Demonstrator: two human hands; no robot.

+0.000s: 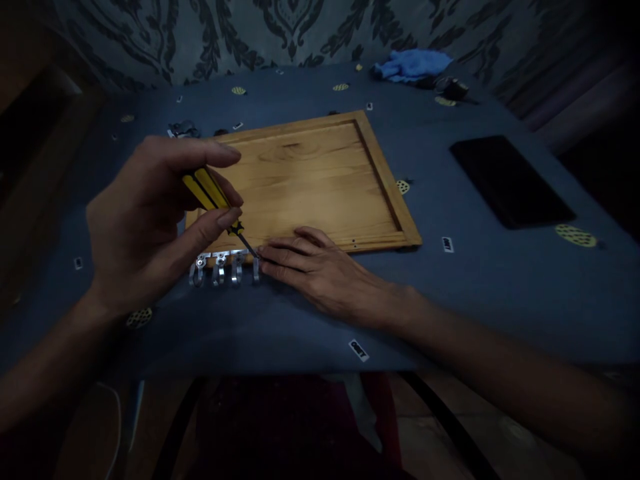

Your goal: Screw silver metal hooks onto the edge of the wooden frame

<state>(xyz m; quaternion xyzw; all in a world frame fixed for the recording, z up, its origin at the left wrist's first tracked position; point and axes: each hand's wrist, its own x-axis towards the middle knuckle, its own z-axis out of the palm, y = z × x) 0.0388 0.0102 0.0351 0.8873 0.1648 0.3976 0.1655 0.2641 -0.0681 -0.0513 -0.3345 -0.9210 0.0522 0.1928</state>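
Observation:
My left hand (150, 213) grips a yellow-and-black screwdriver (213, 193) by its handle, with the shaft slanting down to the right. The screwdriver tip meets the right end of a metal hook rack (221, 263), which lies along the near edge of a framed wooden board (300, 180). Several silver hooks hang from the rack over that edge. Beside the tip, the fingertips of my right hand (320, 270) press on the rack's right end and the board's edge. Whether a screw sits under the tip is hidden.
A black tablet-like slab (510, 180) lies to the right on the blue-grey tablecloth (300, 333). At the back right sits a blue cloth (413, 65) beside a dark object (453, 88). Small metal pieces (184, 129) lie behind my left hand. A patterned wall covering rises behind the table.

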